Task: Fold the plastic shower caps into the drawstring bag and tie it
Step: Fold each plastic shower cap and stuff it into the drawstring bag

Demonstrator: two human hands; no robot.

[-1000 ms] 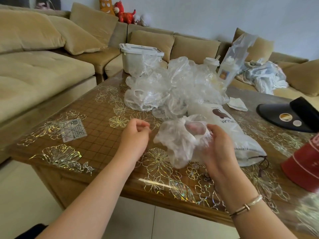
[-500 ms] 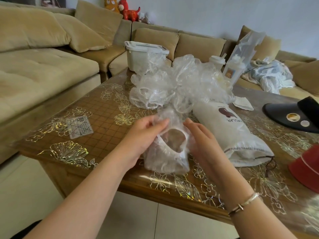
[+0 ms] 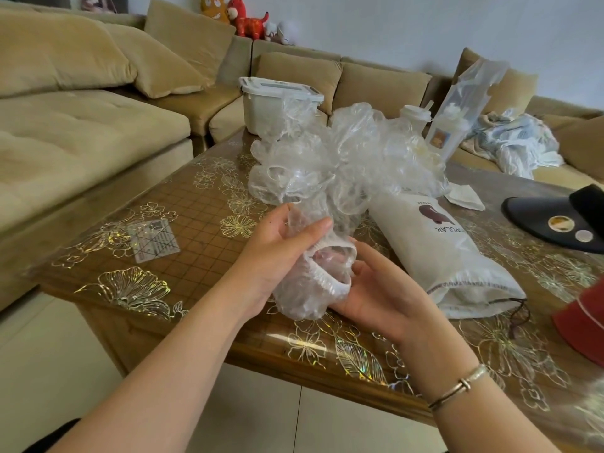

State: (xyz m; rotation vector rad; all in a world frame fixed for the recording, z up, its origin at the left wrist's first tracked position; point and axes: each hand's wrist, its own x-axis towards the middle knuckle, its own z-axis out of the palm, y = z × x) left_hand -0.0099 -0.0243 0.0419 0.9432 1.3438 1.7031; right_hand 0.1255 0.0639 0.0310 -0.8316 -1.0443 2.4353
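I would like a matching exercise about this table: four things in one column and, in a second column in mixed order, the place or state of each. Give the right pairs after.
Things
1. shower cap
2. drawstring bag
3. white box
4. black visor

Places or states
A. at the table's far edge, lid on
B. held in both hands
C. at the right edge of the table
D. lying flat, mouth toward the person

Pairs: 1-B, 2-D, 3-A, 4-C
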